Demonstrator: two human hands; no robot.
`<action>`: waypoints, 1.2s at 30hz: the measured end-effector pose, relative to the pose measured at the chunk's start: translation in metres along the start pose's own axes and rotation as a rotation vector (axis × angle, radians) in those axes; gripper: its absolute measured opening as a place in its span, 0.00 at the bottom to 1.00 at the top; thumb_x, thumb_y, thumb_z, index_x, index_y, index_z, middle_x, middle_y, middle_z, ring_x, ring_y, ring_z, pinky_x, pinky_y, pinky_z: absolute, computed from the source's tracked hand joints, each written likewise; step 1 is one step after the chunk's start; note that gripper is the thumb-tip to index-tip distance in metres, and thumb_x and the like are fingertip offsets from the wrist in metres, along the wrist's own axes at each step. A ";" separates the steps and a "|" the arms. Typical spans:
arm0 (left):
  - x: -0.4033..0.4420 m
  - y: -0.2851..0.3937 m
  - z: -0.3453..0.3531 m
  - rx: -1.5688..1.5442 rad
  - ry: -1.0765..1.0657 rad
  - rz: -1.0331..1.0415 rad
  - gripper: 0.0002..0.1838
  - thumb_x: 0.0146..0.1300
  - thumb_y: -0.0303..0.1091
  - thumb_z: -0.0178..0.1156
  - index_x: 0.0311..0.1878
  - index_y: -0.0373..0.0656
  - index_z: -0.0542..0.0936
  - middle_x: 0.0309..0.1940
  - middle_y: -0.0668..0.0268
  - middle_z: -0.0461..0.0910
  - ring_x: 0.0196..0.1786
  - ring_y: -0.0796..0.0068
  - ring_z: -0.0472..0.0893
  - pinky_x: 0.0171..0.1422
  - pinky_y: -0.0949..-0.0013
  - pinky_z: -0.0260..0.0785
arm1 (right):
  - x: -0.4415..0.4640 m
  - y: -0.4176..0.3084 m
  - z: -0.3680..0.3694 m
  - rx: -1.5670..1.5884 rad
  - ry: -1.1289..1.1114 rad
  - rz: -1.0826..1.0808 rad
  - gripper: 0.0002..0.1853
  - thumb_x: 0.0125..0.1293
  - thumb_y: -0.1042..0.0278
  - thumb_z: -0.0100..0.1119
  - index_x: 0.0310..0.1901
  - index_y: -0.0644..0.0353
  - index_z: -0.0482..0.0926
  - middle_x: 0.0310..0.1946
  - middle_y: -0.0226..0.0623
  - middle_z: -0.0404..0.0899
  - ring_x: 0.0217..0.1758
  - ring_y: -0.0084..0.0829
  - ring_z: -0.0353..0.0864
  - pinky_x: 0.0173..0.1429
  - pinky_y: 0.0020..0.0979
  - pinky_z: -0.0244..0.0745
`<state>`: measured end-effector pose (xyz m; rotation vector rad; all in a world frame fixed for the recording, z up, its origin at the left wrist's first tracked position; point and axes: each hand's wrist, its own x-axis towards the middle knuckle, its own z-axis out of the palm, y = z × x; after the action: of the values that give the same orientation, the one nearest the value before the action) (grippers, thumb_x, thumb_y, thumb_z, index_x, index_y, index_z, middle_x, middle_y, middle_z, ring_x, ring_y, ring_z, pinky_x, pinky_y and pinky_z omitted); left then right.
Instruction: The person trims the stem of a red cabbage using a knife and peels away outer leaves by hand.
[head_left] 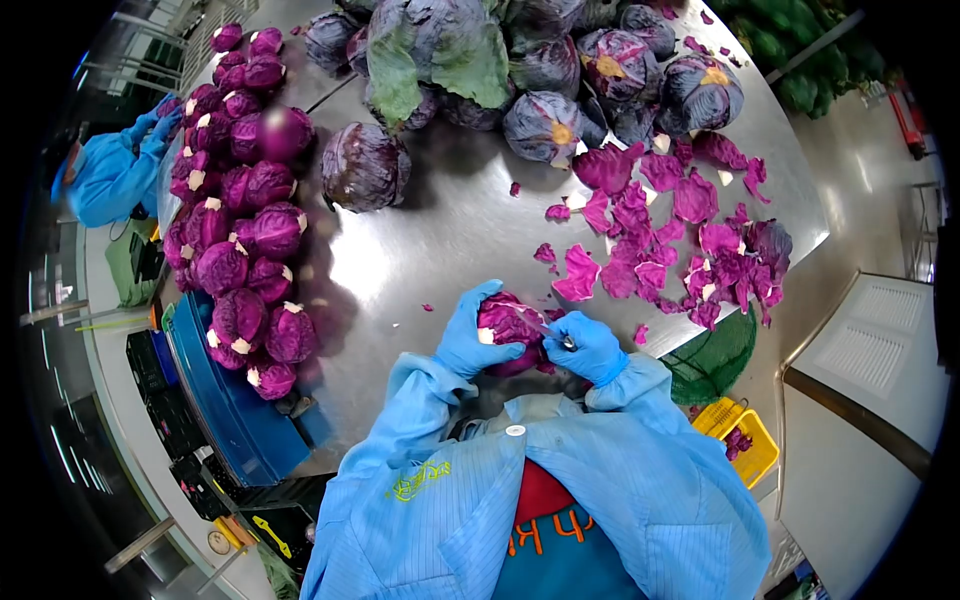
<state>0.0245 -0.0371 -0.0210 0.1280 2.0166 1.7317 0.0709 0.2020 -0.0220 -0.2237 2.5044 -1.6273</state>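
A peeled red cabbage (508,322) is at the near side of the steel table, close to my body. My left hand (472,335), in a blue glove, is wrapped round its left side. In my gloved right hand (588,348) is a knife (545,330), its blade lying against the cabbage's right side. A pale cut patch shows on the cabbage near my left fingers. Loose purple leaves (630,230) are strewn to the right, beyond my right hand. One darker whole cabbage (366,167) stands further off to the left.
Peeled cabbages (240,265) are piled along the table's left side. Unpeeled ones (545,125) crowd the far side. A blue bin (225,400) stands at lower left, a yellow basket (745,440) and green net (715,360) at lower right. A co-worker (110,175) in blue is at left.
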 end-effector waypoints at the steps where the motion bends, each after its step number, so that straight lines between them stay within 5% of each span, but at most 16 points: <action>1: 0.000 0.001 0.000 -0.017 0.014 -0.030 0.53 0.37 0.40 0.81 0.68 0.39 0.64 0.62 0.57 0.69 0.64 0.63 0.71 0.71 0.63 0.62 | -0.006 0.011 0.003 0.018 0.026 -0.007 0.10 0.54 0.68 0.70 0.39 0.53 0.83 0.31 0.36 0.80 0.32 0.31 0.83 0.35 0.30 0.77; 3: 0.001 0.000 -0.001 -0.097 0.038 -0.092 0.52 0.39 0.40 0.81 0.68 0.39 0.64 0.63 0.57 0.69 0.64 0.64 0.71 0.72 0.64 0.62 | -0.019 0.024 0.002 0.122 0.132 -0.007 0.09 0.56 0.68 0.70 0.38 0.55 0.83 0.30 0.35 0.81 0.31 0.27 0.82 0.36 0.29 0.77; 9: -0.002 -0.010 -0.017 -0.304 0.020 -0.116 0.51 0.42 0.39 0.80 0.69 0.39 0.63 0.66 0.56 0.67 0.67 0.64 0.69 0.74 0.64 0.60 | -0.041 0.074 -0.039 0.088 0.548 0.533 0.09 0.59 0.69 0.70 0.40 0.58 0.83 0.33 0.29 0.82 0.32 0.20 0.77 0.39 0.25 0.74; 10: -0.002 -0.008 -0.018 -0.308 0.027 -0.120 0.51 0.42 0.39 0.80 0.70 0.38 0.62 0.67 0.56 0.66 0.68 0.64 0.68 0.74 0.63 0.59 | -0.033 0.060 -0.045 0.097 0.591 0.435 0.14 0.60 0.68 0.70 0.47 0.59 0.82 0.34 0.28 0.81 0.35 0.19 0.75 0.41 0.24 0.74; 14: -0.004 -0.012 -0.016 -0.183 0.065 -0.143 0.53 0.44 0.42 0.79 0.71 0.36 0.59 0.68 0.53 0.64 0.69 0.60 0.66 0.75 0.61 0.58 | -0.011 -0.030 -0.035 0.150 0.014 0.460 0.36 0.55 0.60 0.75 0.65 0.57 0.71 0.49 0.37 0.81 0.45 0.25 0.78 0.50 0.28 0.75; 16: -0.009 -0.001 -0.007 -0.024 0.155 -0.134 0.55 0.44 0.46 0.78 0.71 0.35 0.58 0.67 0.51 0.63 0.69 0.58 0.66 0.74 0.61 0.58 | -0.012 -0.027 -0.003 0.170 -0.099 0.364 0.41 0.54 0.57 0.76 0.68 0.56 0.67 0.57 0.40 0.78 0.51 0.26 0.78 0.53 0.30 0.75; 20: -0.017 0.007 0.012 0.518 0.292 -0.020 0.59 0.41 0.52 0.78 0.71 0.33 0.57 0.66 0.48 0.63 0.67 0.56 0.67 0.73 0.60 0.59 | -0.018 0.014 0.032 0.391 -0.027 0.496 0.27 0.57 0.58 0.73 0.57 0.59 0.79 0.46 0.38 0.84 0.45 0.24 0.80 0.52 0.28 0.75; 21: -0.017 0.005 0.011 0.439 0.297 -0.065 0.61 0.38 0.52 0.80 0.71 0.34 0.58 0.65 0.50 0.63 0.67 0.56 0.67 0.73 0.60 0.60 | -0.015 0.015 0.029 0.438 -0.026 0.547 0.18 0.59 0.62 0.71 0.49 0.60 0.83 0.38 0.33 0.85 0.41 0.22 0.81 0.49 0.27 0.76; 24: -0.016 -0.001 0.001 0.114 0.244 -0.133 0.60 0.37 0.50 0.81 0.71 0.35 0.58 0.65 0.51 0.63 0.67 0.57 0.67 0.73 0.60 0.60 | -0.007 0.031 0.012 0.330 -0.034 0.492 0.14 0.60 0.65 0.69 0.47 0.60 0.83 0.35 0.31 0.85 0.39 0.20 0.80 0.45 0.26 0.76; 26: -0.017 0.001 -0.009 0.133 0.174 -0.100 0.60 0.36 0.49 0.82 0.70 0.35 0.59 0.64 0.51 0.64 0.66 0.58 0.67 0.72 0.61 0.61 | 0.005 0.062 -0.018 0.495 0.155 0.599 0.16 0.60 0.66 0.68 0.50 0.59 0.83 0.35 0.32 0.84 0.39 0.21 0.80 0.44 0.25 0.76; 28: -0.019 -0.001 -0.012 0.098 0.174 -0.129 0.60 0.36 0.48 0.82 0.71 0.35 0.58 0.64 0.52 0.64 0.66 0.59 0.68 0.72 0.62 0.61 | 0.018 0.095 -0.056 0.257 0.330 0.404 0.27 0.59 0.62 0.70 0.60 0.58 0.76 0.42 0.38 0.82 0.37 0.28 0.81 0.43 0.30 0.77; 30: -0.016 -0.008 -0.009 0.007 0.233 -0.208 0.60 0.37 0.48 0.82 0.71 0.34 0.58 0.64 0.52 0.65 0.66 0.59 0.68 0.72 0.62 0.62 | 0.033 0.034 -0.091 -0.607 0.413 0.334 0.36 0.58 0.61 0.71 0.67 0.56 0.67 0.49 0.42 0.78 0.37 0.37 0.81 0.44 0.36 0.78; 34: -0.010 -0.002 -0.009 -0.037 0.233 -0.241 0.60 0.38 0.48 0.82 0.71 0.35 0.58 0.64 0.52 0.65 0.66 0.59 0.69 0.71 0.62 0.62 | 0.031 0.008 -0.047 -0.447 0.378 0.087 0.39 0.56 0.54 0.73 0.66 0.58 0.66 0.44 0.42 0.76 0.38 0.39 0.79 0.47 0.37 0.77; 36: -0.012 -0.004 -0.009 -0.003 0.239 -0.233 0.59 0.38 0.48 0.82 0.71 0.35 0.59 0.64 0.52 0.65 0.65 0.59 0.69 0.71 0.62 0.62 | 0.030 -0.013 -0.014 0.085 -0.034 0.469 0.35 0.54 0.47 0.74 0.56 0.62 0.74 0.35 0.37 0.79 0.38 0.32 0.79 0.45 0.32 0.76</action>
<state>0.0323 -0.0508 -0.0202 -0.3171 2.0974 1.6656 0.0391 0.2029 -0.0059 0.3205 2.2295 -1.5072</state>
